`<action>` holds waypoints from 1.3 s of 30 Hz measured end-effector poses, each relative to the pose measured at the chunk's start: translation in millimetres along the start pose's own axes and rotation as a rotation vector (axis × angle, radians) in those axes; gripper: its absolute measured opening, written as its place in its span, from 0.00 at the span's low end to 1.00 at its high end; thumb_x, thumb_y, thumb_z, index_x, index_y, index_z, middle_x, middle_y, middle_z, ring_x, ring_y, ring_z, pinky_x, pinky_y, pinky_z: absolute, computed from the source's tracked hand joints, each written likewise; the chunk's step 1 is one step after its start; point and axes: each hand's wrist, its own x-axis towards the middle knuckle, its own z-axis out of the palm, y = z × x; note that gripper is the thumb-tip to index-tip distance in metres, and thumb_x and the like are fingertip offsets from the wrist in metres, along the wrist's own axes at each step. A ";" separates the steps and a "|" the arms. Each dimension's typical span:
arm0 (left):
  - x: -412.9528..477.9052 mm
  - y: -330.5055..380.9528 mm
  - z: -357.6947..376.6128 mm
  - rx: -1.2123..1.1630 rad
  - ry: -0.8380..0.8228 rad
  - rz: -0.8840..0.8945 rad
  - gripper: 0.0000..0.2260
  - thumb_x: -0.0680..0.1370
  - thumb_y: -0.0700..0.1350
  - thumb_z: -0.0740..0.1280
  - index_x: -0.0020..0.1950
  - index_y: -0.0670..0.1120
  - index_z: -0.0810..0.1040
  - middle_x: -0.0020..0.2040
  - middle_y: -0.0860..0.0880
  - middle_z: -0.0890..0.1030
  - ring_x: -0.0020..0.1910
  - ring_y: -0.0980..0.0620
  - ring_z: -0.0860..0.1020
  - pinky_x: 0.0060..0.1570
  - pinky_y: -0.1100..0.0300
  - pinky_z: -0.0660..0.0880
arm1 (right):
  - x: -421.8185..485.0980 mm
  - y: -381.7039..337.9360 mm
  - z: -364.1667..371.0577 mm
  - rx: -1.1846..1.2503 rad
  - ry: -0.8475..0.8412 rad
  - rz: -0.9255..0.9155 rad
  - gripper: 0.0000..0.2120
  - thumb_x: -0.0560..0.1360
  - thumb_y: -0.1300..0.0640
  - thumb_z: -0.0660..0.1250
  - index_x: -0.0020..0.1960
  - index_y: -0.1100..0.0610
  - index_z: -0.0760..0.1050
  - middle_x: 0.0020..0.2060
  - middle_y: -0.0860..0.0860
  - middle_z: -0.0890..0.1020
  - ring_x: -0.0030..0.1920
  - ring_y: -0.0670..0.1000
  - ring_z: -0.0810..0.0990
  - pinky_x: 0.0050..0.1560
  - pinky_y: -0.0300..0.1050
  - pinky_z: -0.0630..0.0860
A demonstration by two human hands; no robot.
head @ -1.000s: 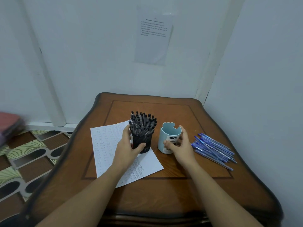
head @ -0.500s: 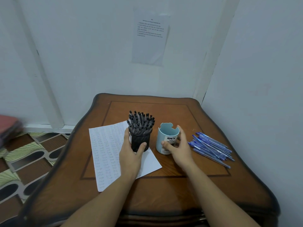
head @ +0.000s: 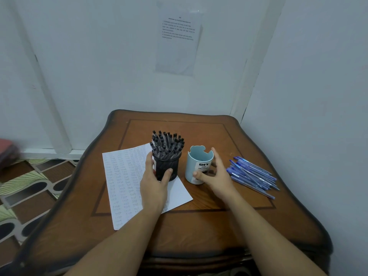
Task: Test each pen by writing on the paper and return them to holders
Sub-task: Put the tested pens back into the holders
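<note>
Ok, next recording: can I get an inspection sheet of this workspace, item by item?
Surface: brown wooden table, bare wood in front.
Job's things: paper covered in handwriting; black holder packed with black pens, at its right edge; blue holder, no pens showing; blue pens piled loose at right.
Clutter: nothing seen.
Hands: left hand grips the black holder; right hand holds the blue holder.
Cables: nothing seen.
Surroundings: white wall with a printed sheet; patterned floor at left.
</note>
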 end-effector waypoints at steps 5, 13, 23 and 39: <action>-0.3 1.7 -0.2 0.009 -0.009 -0.012 0.34 0.78 0.48 0.71 0.79 0.59 0.57 0.73 0.50 0.73 0.67 0.46 0.76 0.60 0.58 0.70 | 7.7 -4.1 -42.5 -0.360 0.069 -0.037 0.50 0.67 0.50 0.81 0.80 0.44 0.57 0.76 0.49 0.66 0.73 0.50 0.68 0.67 0.48 0.72; -0.7 2.4 1.4 0.012 0.003 -0.009 0.33 0.78 0.47 0.71 0.79 0.58 0.57 0.73 0.50 0.72 0.68 0.46 0.75 0.63 0.55 0.70 | 36.5 13.7 -123.0 -1.013 -0.120 0.327 0.59 0.64 0.38 0.79 0.81 0.42 0.43 0.82 0.55 0.47 0.81 0.60 0.46 0.77 0.64 0.48; -0.9 3.8 1.7 -0.002 0.009 -0.013 0.33 0.78 0.48 0.71 0.78 0.59 0.58 0.72 0.50 0.73 0.68 0.47 0.75 0.64 0.56 0.69 | 39.4 13.7 -125.2 -1.027 -0.146 0.362 0.60 0.53 0.35 0.68 0.81 0.42 0.47 0.76 0.56 0.59 0.74 0.61 0.59 0.71 0.57 0.59; -0.5 1.6 3.1 0.015 0.009 -0.018 0.34 0.78 0.49 0.71 0.78 0.60 0.57 0.72 0.51 0.73 0.67 0.46 0.76 0.62 0.57 0.69 | 42.6 9.1 -108.4 -0.846 -0.239 0.302 0.39 0.71 0.53 0.75 0.77 0.49 0.60 0.69 0.52 0.69 0.64 0.50 0.71 0.64 0.48 0.71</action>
